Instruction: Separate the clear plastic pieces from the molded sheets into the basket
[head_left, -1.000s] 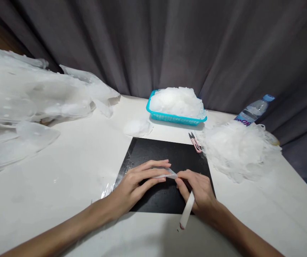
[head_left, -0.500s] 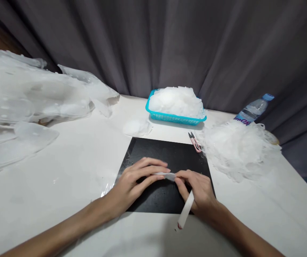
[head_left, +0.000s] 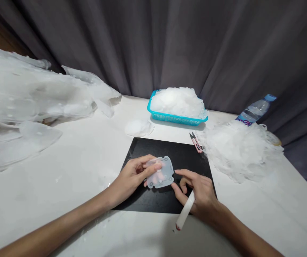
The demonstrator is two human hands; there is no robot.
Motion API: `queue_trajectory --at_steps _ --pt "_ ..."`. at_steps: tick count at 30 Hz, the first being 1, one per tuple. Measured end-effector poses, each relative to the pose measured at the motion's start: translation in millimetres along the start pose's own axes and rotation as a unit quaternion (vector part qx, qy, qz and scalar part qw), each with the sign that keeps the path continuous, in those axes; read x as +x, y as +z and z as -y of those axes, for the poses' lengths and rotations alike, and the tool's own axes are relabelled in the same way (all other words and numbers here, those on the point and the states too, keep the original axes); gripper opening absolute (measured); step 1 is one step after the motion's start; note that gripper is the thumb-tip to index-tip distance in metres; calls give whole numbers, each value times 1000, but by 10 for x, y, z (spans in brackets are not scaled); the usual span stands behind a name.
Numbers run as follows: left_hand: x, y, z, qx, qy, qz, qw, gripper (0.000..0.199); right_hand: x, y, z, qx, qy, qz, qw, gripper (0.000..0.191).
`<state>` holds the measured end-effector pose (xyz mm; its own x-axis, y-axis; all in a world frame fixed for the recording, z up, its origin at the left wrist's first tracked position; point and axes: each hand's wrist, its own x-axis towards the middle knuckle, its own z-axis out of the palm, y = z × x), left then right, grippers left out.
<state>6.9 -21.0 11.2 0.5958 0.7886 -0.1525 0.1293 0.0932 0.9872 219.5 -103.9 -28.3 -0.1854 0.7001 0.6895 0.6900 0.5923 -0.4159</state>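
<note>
A translucent flat piece with notched edges and small ring marks (head_left: 166, 172) is pinched between the thumb and fingers of my left hand (head_left: 134, 175), above a black mat (head_left: 148, 201). At the right of the piece, my right hand (head_left: 198, 189) has its index finger and thumb apart, the thumb tip at the lower right corner. A white stick-like tool with a reddish end (head_left: 185, 210) is held in the right palm and points down toward the front.
Behind the mat, a blue basket (head_left: 174, 119) holds white pieces. Pink-handled snips (head_left: 196, 142) lie beside a heap of white strips (head_left: 241, 150), with a bottle (head_left: 255, 110) behind. Left are plastic bags (head_left: 35, 92) and a small white pile (head_left: 139, 127).
The translucent piece, seen nearly edge-on before, now shows its flat face. My left hand has turned, and my right index finger and thumb have parted from the piece's edge.
</note>
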Motion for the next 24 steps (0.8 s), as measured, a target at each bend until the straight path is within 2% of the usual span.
queue_trajectory --at_steps 7,10,14,21,24 --pt "-27 1 106 16 -23 51 998 39 56 -41 -6 -12 -26 17 999 19" --pt "-34 28 115 97 -7 73 993 39 83 -61 3 -28 -51 4 998 11" --pt "-39 82 90 195 37 92 976 37 86 -61 8 -33 -48 2 998 8" --pt "-65 86 117 209 53 89 972 34 64 -46 9 -26 -39 5 999 5" --pt "-89 85 129 212 53 58 974 34 57 -35 17 -29 -15 -4 999 3"
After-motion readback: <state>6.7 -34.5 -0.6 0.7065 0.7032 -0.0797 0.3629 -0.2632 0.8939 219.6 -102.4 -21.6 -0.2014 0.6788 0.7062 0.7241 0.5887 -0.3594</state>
